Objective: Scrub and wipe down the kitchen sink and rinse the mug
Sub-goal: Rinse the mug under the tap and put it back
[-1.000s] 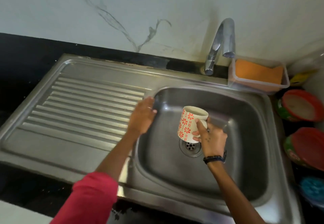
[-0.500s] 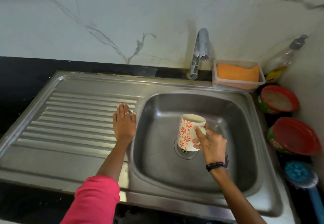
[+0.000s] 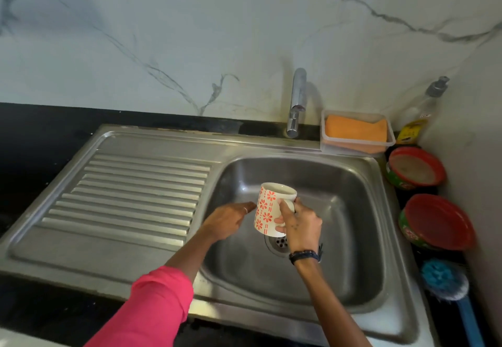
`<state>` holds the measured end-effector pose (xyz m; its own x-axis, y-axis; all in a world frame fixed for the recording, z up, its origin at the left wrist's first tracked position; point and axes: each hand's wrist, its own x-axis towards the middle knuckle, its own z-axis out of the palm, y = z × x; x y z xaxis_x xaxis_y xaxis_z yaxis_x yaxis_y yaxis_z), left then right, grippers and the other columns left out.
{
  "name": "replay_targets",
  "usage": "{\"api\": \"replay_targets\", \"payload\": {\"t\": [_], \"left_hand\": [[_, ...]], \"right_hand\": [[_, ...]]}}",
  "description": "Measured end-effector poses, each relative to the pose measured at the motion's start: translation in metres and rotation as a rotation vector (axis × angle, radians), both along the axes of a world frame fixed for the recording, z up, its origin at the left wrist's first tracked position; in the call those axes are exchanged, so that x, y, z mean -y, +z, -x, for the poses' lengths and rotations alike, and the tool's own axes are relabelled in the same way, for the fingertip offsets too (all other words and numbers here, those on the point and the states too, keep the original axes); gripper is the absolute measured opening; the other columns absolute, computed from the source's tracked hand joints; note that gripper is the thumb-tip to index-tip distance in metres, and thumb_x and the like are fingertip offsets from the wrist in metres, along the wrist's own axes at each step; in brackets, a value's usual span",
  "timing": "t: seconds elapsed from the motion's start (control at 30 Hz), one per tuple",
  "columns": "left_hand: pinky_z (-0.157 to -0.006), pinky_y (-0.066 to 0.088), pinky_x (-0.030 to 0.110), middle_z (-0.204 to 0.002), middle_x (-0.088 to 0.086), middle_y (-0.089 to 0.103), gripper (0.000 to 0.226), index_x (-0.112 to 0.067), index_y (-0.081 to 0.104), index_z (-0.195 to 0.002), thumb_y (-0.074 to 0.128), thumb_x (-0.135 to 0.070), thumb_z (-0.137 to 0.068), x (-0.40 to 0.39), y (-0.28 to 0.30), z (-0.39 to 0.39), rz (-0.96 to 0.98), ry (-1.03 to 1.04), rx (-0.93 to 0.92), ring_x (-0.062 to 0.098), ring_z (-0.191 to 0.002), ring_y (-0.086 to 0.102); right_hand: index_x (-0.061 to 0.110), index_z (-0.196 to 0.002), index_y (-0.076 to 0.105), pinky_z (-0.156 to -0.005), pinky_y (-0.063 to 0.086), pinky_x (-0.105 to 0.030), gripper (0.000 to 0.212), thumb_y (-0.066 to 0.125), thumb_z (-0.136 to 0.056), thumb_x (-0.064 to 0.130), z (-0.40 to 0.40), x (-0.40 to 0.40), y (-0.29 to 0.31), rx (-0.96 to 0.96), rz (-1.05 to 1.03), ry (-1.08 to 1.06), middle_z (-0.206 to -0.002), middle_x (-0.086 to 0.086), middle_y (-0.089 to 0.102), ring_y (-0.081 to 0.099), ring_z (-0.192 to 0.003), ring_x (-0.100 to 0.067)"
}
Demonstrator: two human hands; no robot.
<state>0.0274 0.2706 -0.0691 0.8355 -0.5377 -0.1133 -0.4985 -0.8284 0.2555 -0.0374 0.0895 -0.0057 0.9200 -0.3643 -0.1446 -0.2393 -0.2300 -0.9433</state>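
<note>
The right hand [image 3: 300,224] holds the mug [image 3: 269,209] by its handle, fingers [image 3: 286,210] curled round it, the mug upright with a slight tilt over the middle of the sink [image 3: 353,210] basin, above the drain [image 3: 279,243]. Whether its base touches the basin floor cannot be told. The left hand [image 3: 228,220] reaches over the basin's left rim, its fingers loosely extended and holding nothing, their tips just beside the mug's patterned side; contact cannot be told.

The basin has open room to the right of and behind the mug, up to the tap [image 3: 297,102], whose spout hangs over the back rim. The ribbed draining board [image 3: 130,197] lies to the left. At the sink's back right corner stands a clear tub [image 3: 355,145] with an orange sponge [image 3: 355,129] in it, and a pump bottle [image 3: 419,113] stands near the wall beyond it. Along the right edge, on the dark counter [image 3: 40,134], sit two red-rimmed containers [image 3: 415,167], one nearer than the other, and a blue brush [image 3: 445,281] nearest of all.
</note>
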Motion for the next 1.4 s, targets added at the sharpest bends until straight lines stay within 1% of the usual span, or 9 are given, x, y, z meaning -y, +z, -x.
{"api": "replay_targets", "payload": {"t": [0.3,0.47,0.57,0.67,0.77,0.9,1.07,1.27,1.4], "left_hand": [[-0.084,0.050,0.031,-0.110,0.012,0.065,0.033,-0.016,0.053,-0.128,0.044,-0.017,-0.096,0.051,0.060,-0.096,0.173,0.272,-0.001,0.020,-0.092,0.063],[-0.095,0.037,0.024,-0.128,0.011,0.057,0.043,-0.007,0.051,-0.130,0.050,-0.031,-0.095,0.105,0.105,-0.133,0.624,0.471,-0.243,0.023,-0.120,0.052],[-0.079,0.041,0.023,-0.090,0.006,0.063,0.048,0.001,0.063,-0.107,0.058,-0.043,-0.087,0.136,0.114,-0.151,0.615,0.549,-0.283,0.023,-0.094,0.061],[-0.082,0.051,0.033,-0.094,0.010,0.065,0.038,0.004,0.061,-0.104,0.069,-0.026,-0.082,0.151,0.112,-0.161,0.792,0.721,-0.311,0.024,-0.088,0.063],[-0.088,0.052,0.046,-0.105,0.021,0.062,0.037,0.005,0.050,-0.114,0.067,-0.005,-0.082,0.149,0.109,-0.170,0.979,0.832,-0.405,0.038,-0.094,0.064],[-0.091,0.050,0.041,-0.085,0.018,0.061,0.012,0.004,0.052,-0.102,0.046,0.003,-0.093,0.140,0.104,-0.179,1.198,0.993,-0.671,0.031,-0.075,0.062],[-0.092,0.048,0.034,-0.084,0.018,0.061,0.024,0.010,0.055,-0.111,0.053,0.003,-0.089,0.128,0.094,-0.184,1.263,1.047,-0.885,0.030,-0.100,0.062],[-0.088,0.052,0.033,-0.080,0.018,0.062,0.008,0.003,0.057,-0.084,0.052,0.002,-0.090,0.131,0.085,-0.185,1.346,1.128,-0.911,0.022,-0.085,0.064],[-0.092,0.051,0.033,-0.079,0.018,0.062,0.006,0.005,0.057,-0.086,0.053,0.001,-0.089,0.134,0.086,-0.188,1.291,1.190,-0.888,0.022,-0.082,0.063]], "right_hand": [[0.009,-0.102,0.066,-0.052,0.058,-0.029,0.021,0.059,-0.090,0.025,-0.021,0.026,-0.001,0.023,-0.002,-0.056,-0.070,-0.007,0.069,0.067,-0.059,-0.007],[0.009,-0.106,0.064,-0.058,0.059,-0.032,0.026,0.058,-0.091,0.028,-0.039,0.041,-0.006,0.039,0.023,-0.038,-0.077,-0.010,0.071,0.068,-0.063,-0.014],[0.011,-0.109,0.064,-0.061,0.059,-0.031,0.027,0.056,-0.091,0.029,-0.050,0.046,-0.006,0.053,0.029,-0.024,-0.083,-0.012,0.072,0.069,-0.066,-0.018],[0.015,-0.116,0.062,-0.058,0.057,-0.021,0.029,0.054,-0.093,0.031,-0.059,0.049,-0.008,0.062,0.036,-0.003,-0.085,-0.008,0.071,0.068,-0.064,-0.014],[0.022,-0.122,0.058,-0.065,0.059,-0.034,0.032,0.055,-0.092,0.031,-0.066,0.050,-0.014,0.062,0.026,0.002,-0.082,-0.004,0.069,0.068,-0.067,-0.014],[0.024,-0.112,0.064,-0.067,0.059,-0.039,0.024,0.058,-0.090,0.031,-0.074,0.046,-0.030,0.101,0.041,0.002,-0.100,-0.006,0.070,0.069,-0.083,-0.020],[0.020,-0.107,0.067,-0.070,0.059,-0.039,0.025,0.060,-0.087,0.035,-0.081,0.041,-0.045,0.135,0.070,-0.008,-0.123,-0.009,0.063,0.069,-0.091,-0.022],[-0.001,-0.104,0.068,-0.064,0.060,-0.032,0.062,0.049,-0.085,0.055,-0.082,0.037,-0.063,0.257,0.188,-0.027,-0.133,0.005,0.051,0.069,-0.091,-0.014],[-0.002,-0.099,0.070,-0.058,0.055,-0.022,0.066,0.037,-0.093,0.055,-0.081,0.037,-0.065,0.310,0.288,-0.028,-0.123,-0.011,0.062,0.070,-0.071,-0.011]]}}
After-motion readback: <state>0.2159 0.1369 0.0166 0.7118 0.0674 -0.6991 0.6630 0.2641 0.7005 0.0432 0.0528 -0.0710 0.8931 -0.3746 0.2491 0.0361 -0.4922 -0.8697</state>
